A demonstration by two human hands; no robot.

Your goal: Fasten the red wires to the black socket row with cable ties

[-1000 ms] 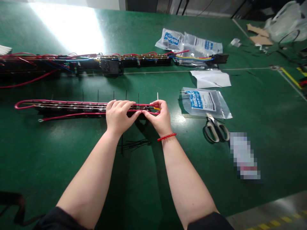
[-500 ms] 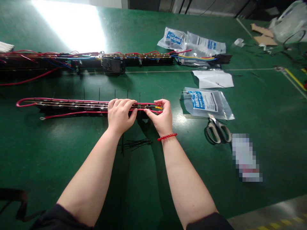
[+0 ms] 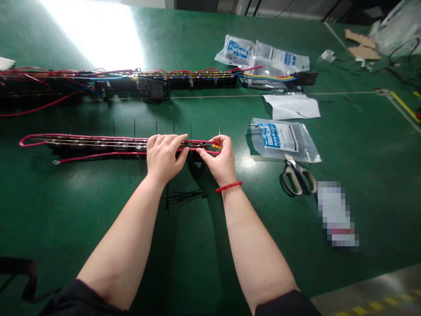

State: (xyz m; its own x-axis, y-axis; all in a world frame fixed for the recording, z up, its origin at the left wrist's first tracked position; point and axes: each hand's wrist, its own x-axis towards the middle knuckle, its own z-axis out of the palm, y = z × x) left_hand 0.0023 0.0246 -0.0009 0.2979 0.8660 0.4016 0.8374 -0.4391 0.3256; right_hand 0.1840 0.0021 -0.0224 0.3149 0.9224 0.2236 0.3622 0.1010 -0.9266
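Observation:
A long black wired strip (image 3: 98,144) lies on the green table, with a red cable (image 3: 85,156) running along it and looping at its left end. My left hand (image 3: 164,157) grips the strip and cable right of the middle, fingers over the far side and thumb on the near side. At the strip's right end, my right hand (image 3: 219,159) holds the red cable between thumb and fingers, beside a short yellow piece. Thin black ties (image 3: 134,128) stick up along the far side. More loose black ties (image 3: 184,197) lie just below my hands.
Behind lies a longer wired strip (image 3: 197,81), its right end by plastic bags (image 3: 238,49). To the right are a white paper (image 3: 292,107), a labelled bag (image 3: 286,139), scissors (image 3: 299,177) and a blurred-out item (image 3: 337,215). Cardboard pieces (image 3: 363,52) sit at the back right.
Both hands keep their places on the strip and cable, with only a tiny shift of the right fingers. The whole view has moved slightly.

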